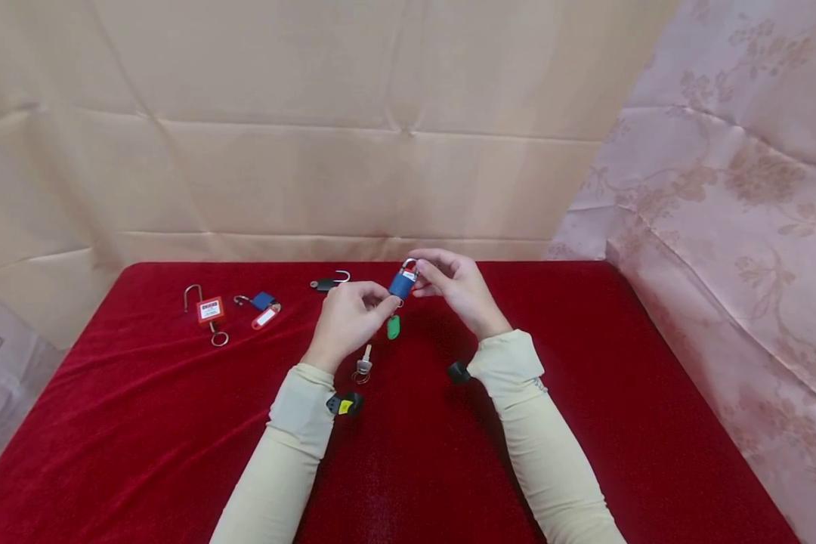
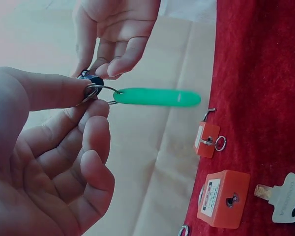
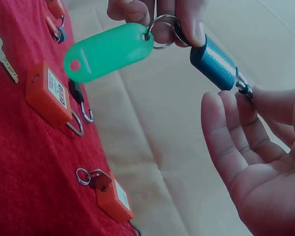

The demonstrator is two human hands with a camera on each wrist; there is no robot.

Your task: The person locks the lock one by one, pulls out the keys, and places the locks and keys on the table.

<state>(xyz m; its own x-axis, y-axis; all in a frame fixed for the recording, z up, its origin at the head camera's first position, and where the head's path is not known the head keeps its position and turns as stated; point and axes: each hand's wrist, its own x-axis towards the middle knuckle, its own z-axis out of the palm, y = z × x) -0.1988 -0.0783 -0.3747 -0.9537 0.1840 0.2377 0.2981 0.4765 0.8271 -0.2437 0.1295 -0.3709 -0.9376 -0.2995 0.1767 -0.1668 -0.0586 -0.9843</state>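
Note:
A small blue padlock (image 1: 401, 285) is held up between both hands over the far side of the red table. My right hand (image 1: 459, 291) pinches its silver shackle (image 3: 242, 81) between thumb and fingers. At the bottom of the lock body (image 3: 214, 61), my left hand (image 1: 350, 321) pinches the key end, where a metal ring (image 2: 107, 91) shows; the key itself is mostly hidden by thumb and finger. From that ring hangs a green key tag (image 3: 108, 53). In the left wrist view the lock body is mostly behind the left thumb.
On the red cloth (image 1: 394, 483) lie an orange padlock (image 1: 210, 310) with raised shackle, a blue padlock (image 1: 263, 301) with a red tag (image 1: 265, 317), and a black padlock (image 1: 326, 285). A loose key (image 1: 363, 364) lies near the left wrist. Another orange padlock (image 3: 48, 94) is partly hidden behind the hands.

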